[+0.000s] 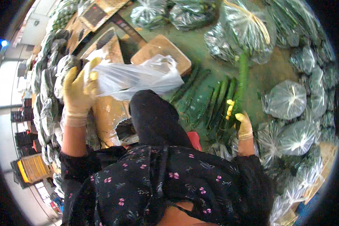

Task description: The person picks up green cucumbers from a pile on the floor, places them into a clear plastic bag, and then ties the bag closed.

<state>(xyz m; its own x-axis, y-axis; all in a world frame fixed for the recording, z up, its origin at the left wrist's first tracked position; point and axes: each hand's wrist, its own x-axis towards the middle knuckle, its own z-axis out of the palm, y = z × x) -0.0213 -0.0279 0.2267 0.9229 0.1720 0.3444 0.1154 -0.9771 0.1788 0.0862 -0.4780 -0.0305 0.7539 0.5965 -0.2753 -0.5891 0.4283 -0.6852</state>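
My left hand (pixel 78 92), in a pale yellow glove, is at the left with its fingers bent at the end of a white translucent plastic bag (pixel 139 77). The bag stretches to the right in loose folds, in front of my dark-clad knee. My right hand (pixel 242 125), gloved the same way, has its fingers closed round the near part of a long green cucumber (pixel 243 75). Just left of that hand, several more cucumbers (pixel 219 98) lie side by side on the green surface. Others (pixel 190 83) lie beside the bag's right end.
A square, worn platform (pixel 164 52) stands behind the plastic bag. Large clear bags of dark green produce (pixel 248 26) lie at the far right, with more filled bags (pixel 288 100) along the right side. Stacked wrapped bundles (pixel 47 105) line the left. Cardboard (pixel 108 115) lies under the bag.
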